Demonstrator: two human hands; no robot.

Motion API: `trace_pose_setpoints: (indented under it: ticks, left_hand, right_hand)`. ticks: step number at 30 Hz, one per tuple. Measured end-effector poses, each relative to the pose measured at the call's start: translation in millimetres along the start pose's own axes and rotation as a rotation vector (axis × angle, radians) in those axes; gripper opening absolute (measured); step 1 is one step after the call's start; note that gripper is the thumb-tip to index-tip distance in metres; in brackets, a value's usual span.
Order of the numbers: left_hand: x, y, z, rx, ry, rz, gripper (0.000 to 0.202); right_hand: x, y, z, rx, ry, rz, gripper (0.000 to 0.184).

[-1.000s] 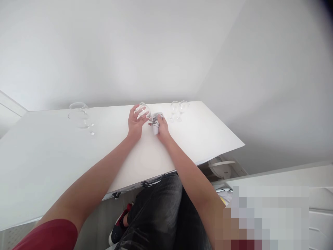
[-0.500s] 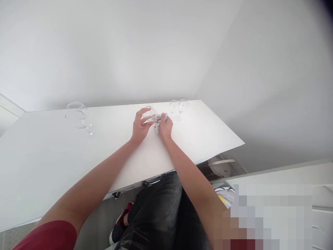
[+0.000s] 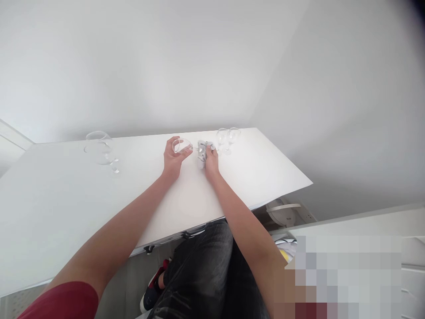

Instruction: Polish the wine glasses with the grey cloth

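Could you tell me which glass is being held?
The glass gripped by the left hand, tipped toward the right hand and its cloth; the pair on its right and those far left sit untouched.

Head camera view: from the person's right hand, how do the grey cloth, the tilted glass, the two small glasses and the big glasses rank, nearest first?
1. Grey cloth, gripped in the right hand.
2. Tilted glass, just left, stem reaching the cloth, held by the left hand.
3. Two small glasses, just behind, to the right.
4. Big glasses, far left.
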State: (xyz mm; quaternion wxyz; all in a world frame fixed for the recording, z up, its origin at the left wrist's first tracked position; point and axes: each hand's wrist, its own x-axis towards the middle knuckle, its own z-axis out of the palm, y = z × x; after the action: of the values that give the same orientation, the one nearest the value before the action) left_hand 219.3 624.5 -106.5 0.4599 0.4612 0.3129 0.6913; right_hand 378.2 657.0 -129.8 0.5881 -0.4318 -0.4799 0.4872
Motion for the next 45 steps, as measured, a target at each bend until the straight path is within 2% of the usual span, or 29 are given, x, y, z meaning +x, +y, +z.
trace_pose_setpoints:
  ticks: [2,4,8,11,15,18,20,23,28,30,34,36,38,40,45]
  left_hand:
    - [-1,4,1.9,-0.017,-0.038,0.005,0.07]
    - [-3,8,3.1,-0.035,-0.046,0.009,0.069]
    - [-4,10,4.1,-0.05,-0.047,0.016,0.066]
    - [-3,10,4.6,-0.047,-0.045,0.033,0.066]
    - [-2,8,4.6,-0.045,-0.038,0.036,0.07]
    - [-2,7,4.4,-0.024,-0.045,0.019,0.071]
    - [-3,7,3.9,-0.015,-0.036,0.019,0.071]
    - [-2,6,1.8,-0.016,-0.016,0.037,0.07]
    - [1,-2,-5.4,0.027,0.112,0.049,0.081]
    - [2,-4,-7.8,0.06,0.146,0.056,0.086]
    - [4,-7,-9.4,0.058,0.131,0.086,0.074]
    - [4,-7,-9.1,0.054,0.109,0.082,0.066]
    - [4,-6,-8.4,0.078,0.092,0.063,0.063]
    - [3,-4,-7.4,0.121,0.093,0.042,0.063]
    - [0,3,-2.6,0.203,0.104,-0.006,0.065]
  right_hand:
    - [-1,2,8,0.075,0.016,-0.009,0.049]
    - [-2,4,11,0.077,-0.022,-0.001,0.045]
    - [-2,3,3,-0.149,0.069,-0.006,0.029]
    - [-3,-2,-3,-0.244,0.121,-0.019,0.026]
    - [-6,-7,-1,-0.272,0.149,-0.063,0.031]
    - [-6,-7,3,-0.177,0.071,-0.108,0.041]
    - [-6,-7,4,-0.169,0.038,-0.092,0.037]
    - [-8,-8,1,-0.258,0.088,-0.049,0.034]
    - [-17,-18,2,-0.427,0.207,-0.096,0.048]
    - [-21,-21,7,-0.51,0.122,-0.178,0.046]
    - [-30,-22,18,-0.717,-0.343,-0.401,0.016]
    - [-34,-22,21,-0.839,-0.5,-0.466,0.027]
    - [-36,-23,23,-0.969,-0.556,-0.511,0.034]
    - [-38,-25,25,-1.075,-0.573,-0.553,0.032]
    - [-44,-31,33,-1.18,-0.639,-0.563,0.036]
